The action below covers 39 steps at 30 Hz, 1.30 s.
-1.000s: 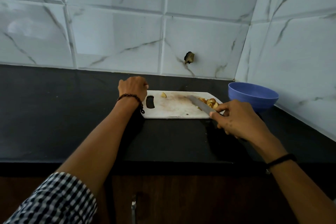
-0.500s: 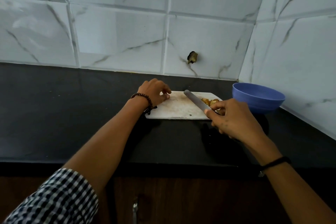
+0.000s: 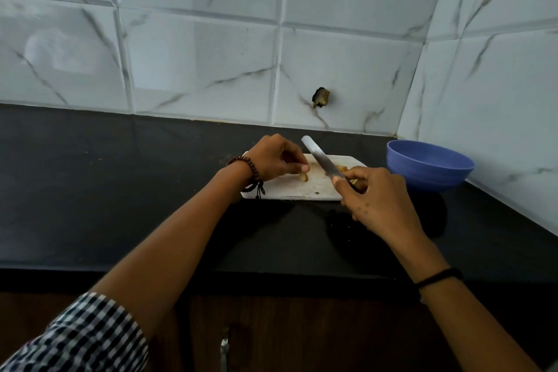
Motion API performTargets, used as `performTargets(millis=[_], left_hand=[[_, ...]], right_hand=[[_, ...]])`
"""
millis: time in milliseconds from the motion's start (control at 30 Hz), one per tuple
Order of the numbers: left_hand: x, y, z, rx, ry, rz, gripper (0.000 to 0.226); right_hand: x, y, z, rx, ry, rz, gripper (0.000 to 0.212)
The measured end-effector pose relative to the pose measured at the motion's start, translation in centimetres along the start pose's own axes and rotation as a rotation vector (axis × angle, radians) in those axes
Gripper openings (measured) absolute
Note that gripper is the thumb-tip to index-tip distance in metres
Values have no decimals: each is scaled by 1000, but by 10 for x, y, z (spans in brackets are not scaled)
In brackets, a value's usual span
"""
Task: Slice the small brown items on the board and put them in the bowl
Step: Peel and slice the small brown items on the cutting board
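Note:
A white cutting board lies on the black counter. My left hand pinches a small brown piece near the board's middle. My right hand grips the handle of a knife, whose blade angles up and to the left above the board, just right of the pinched piece. A small heap of cut brown pieces sits at the board's right end, partly hidden behind my right hand. A blue bowl stands on the counter right of the board; its inside is hidden from here.
The black counter runs left to right, with its front edge close to me and dark cabinet doors below. Marble-look tiled walls meet in a corner behind the bowl. A dark hole marks the back wall above the board.
My left hand moved right from the board's left end, took the lone brown piece and brought it to the board's middle. The knife blade lifted off the heap and swung up leftward.

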<state>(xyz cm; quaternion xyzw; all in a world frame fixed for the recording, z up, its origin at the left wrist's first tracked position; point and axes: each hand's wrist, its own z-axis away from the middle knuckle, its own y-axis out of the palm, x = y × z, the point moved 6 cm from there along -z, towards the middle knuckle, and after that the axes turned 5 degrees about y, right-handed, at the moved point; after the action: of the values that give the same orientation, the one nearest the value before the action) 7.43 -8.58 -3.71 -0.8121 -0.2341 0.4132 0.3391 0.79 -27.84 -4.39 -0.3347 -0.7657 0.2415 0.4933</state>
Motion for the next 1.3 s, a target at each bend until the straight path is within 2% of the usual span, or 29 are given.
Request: performTargets(millis=[233,333,467,567,767,900,1000,1133,1300], left_hand=[[3,-9,4,-153,-118,12,21],[2,-2,5,-58,-157,-13,28],[-1,3,6,55,-163,70,15],[2,4,6,100,-158,138,14],[-2,5,6,45,-190,120,15],[-7,3,6,8,-204,130,13],[-8,3,5,23,-219,147,13],[-7,4,3,20,-241,84,15],[-9,4,3,-28,-242,19,15]], right_hand=[[-5,-3,1,-55,-6,-22,25],[-5,-5,0,-58,-9,-23,26],[-4,-4,0,-60,-12,-24,26],[-3,-3,1,-34,-10,-26,25],[-1,1,3,93,64,-15,24],[-2,12,3,221,173,-128,23],[4,15,0,223,172,-155,31],[10,14,-1,211,145,-107,23],[16,23,-5,205,114,19,25]])
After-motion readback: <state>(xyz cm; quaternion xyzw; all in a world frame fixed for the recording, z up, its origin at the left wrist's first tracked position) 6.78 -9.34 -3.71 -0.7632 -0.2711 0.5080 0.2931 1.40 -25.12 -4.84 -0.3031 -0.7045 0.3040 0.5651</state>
